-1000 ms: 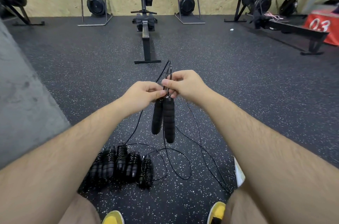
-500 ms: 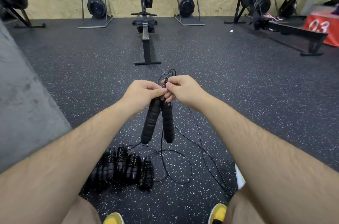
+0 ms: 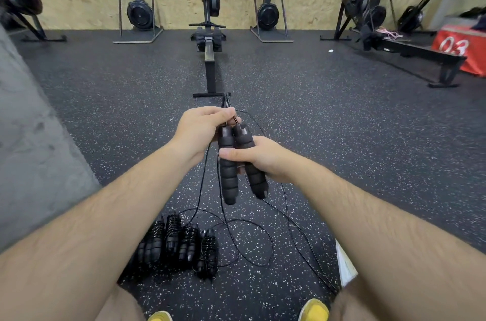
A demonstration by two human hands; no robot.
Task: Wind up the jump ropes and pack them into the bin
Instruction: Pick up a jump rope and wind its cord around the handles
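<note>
Jump rope handles (image 3: 228,178), 2 side by side, are held in the air: right hand (image 3: 263,160) grips their middle, left hand (image 3: 202,128) pinches their top ends. Winding is just beginning, I judge; next, the loose cord (image 3: 272,245) on the floor must be wrapped around them.

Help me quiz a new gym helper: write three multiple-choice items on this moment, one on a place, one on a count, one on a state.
1. Where do the wound ropes lie?
A. on the floor by the left leg
B. on a red box
C. on a rower

2. How many foam handles does the right hand grip?
A. one
B. two
C. four

3. The held rope's cord is:
A. fully wound
B. hanging loose to the floor
C. cut

1 A: bundles sit on the floor.
2 B: two handles lie side by side in its fist.
3 B: it trails down in loops.
</note>
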